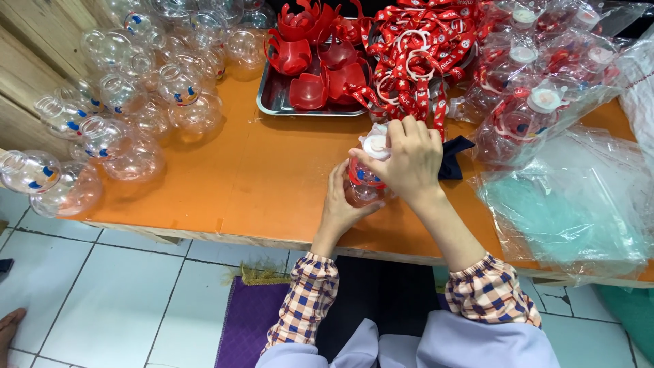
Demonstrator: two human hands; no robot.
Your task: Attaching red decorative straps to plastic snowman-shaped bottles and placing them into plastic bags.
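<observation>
A clear round plastic bottle point(361, 185) with a red collar stands on the orange table point(272, 177) in front of me. My left hand point(343, 204) wraps around its body from the left. My right hand point(409, 160) grips the white cap point(375, 146) on top of the bottle. A pile of red printed straps with white rings point(419, 51) lies just beyond my hands. A metal tray point(272, 102) holds several red plastic collars point(310, 58).
Many empty clear bottles point(122, 102) crowd the table's left side, some overhanging the edge. Bagged finished bottles point(538, 88) and loose clear plastic bags point(572, 204) fill the right. A dark cloth point(455, 160) lies by my right hand. Tiled floor and a purple mat point(248, 320) are below.
</observation>
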